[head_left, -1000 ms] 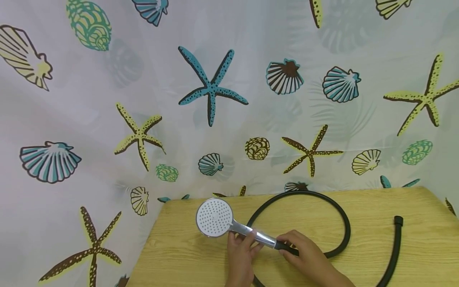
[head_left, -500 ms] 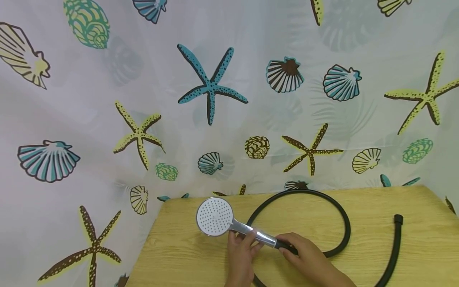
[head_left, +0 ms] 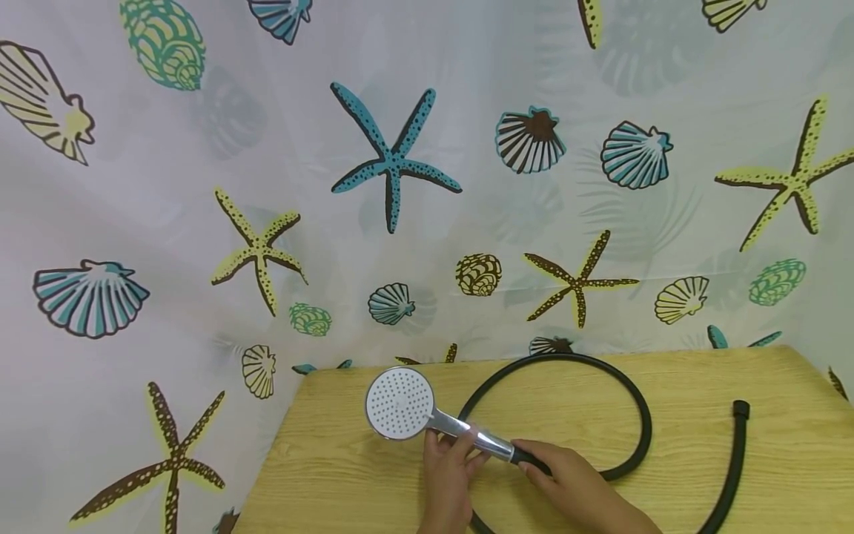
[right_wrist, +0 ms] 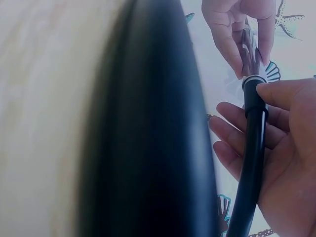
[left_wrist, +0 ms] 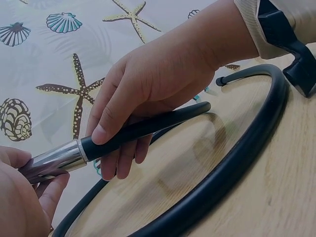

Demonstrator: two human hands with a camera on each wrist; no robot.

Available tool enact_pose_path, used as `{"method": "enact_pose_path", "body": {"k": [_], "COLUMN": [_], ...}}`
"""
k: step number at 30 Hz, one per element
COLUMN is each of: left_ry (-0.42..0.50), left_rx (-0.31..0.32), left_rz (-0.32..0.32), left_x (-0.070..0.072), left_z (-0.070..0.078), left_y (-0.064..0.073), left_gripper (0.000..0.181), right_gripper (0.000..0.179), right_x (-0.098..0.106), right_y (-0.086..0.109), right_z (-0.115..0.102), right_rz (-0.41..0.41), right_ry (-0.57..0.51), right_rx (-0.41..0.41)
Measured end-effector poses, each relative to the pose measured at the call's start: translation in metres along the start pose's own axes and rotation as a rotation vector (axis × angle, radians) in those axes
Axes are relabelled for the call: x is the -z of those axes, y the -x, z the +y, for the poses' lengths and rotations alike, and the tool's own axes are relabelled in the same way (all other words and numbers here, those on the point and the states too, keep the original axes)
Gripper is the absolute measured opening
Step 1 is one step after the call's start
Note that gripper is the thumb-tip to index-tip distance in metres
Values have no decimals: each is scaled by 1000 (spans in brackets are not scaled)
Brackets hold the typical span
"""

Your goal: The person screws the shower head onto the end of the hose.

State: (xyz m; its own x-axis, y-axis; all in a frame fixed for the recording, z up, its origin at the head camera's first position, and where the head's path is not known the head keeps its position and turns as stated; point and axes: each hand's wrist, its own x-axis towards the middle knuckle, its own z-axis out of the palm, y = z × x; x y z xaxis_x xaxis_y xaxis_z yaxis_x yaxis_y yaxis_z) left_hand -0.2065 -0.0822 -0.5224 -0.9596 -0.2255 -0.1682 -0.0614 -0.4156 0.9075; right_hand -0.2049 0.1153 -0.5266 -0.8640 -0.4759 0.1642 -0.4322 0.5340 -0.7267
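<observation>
A shower head with a round white face full of small holes and a chrome handle points to the left in the head view. My left hand grips the chrome handle near its lower part. My right hand pinches the black end fitting of the shower hose between thumb and fingers, right against the handle's end. A thin light ring shows where handle and hose meet. The right thumb lies along the top of the fitting in the left wrist view.
From the right hand the hose loops over the wooden table. Its other end, with a black ribbed nut, lies at the right. Behind the table hangs a white curtain printed with shells and starfish.
My right hand's fingers have shifted slightly around the hose fitting, the knuckles now closer to the handle. The left hand and shower head stay in place.
</observation>
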Motion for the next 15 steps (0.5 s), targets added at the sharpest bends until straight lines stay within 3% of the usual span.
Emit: {"method": "enact_pose_path", "body": {"k": [9,15], "left_ry": [-3,-4], "left_rx": [3,-2], "left_rz": [1,11], "left_x": [0,0], "left_z": [1,1], "left_y": [0,-1], "left_gripper": [51,49], "right_gripper": [41,41], "right_x": [-1,-3], "right_y": [0,2], "right_z": [1,2], "right_rz": [16,106], "right_ry": [4,36], "right_rx": [0,39]}}
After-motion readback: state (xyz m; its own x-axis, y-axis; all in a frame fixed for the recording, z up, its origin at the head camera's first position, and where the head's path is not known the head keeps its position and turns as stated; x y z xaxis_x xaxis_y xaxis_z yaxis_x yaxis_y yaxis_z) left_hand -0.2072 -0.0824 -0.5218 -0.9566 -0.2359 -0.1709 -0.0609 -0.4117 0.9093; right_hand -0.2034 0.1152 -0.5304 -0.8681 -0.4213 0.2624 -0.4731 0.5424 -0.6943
